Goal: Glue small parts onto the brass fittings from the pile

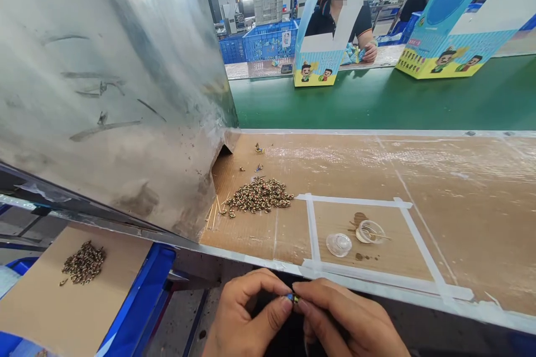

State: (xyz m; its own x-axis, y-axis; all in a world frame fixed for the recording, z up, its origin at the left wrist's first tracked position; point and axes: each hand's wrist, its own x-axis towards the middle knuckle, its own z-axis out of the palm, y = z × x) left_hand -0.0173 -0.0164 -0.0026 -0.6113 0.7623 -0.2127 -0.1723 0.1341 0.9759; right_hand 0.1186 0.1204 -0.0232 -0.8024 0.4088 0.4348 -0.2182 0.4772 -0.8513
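Miniature blue-and-gold piece (292, 298), barely showing between the fingertips, is pinched just below the near edge of a cardboard-covered bench (439, 178). The left hand (247, 312) and right hand (352, 318) both curl inward and grip it together, neither one released. It looks light and hard, though perhaps fragile at its fine edges, and so small that it could easily slip or drop; a firm pinch between the finger pads seems the surest hold. Beyond the hands, a heap of similar tiny pieces (259, 195) lies on the bench beside thin wooden sticks (213, 213). Within a white tape outline (355, 201) sit 2 clear plastic cups (339, 245). A second heap (84, 262) rests on a cardboard sheet (42, 307) at left, below a scratched steel panel (104, 95). Across a green conveyor belt (335, 100), a co-worker's hand (368, 53) rests near printed cartons (439, 61).
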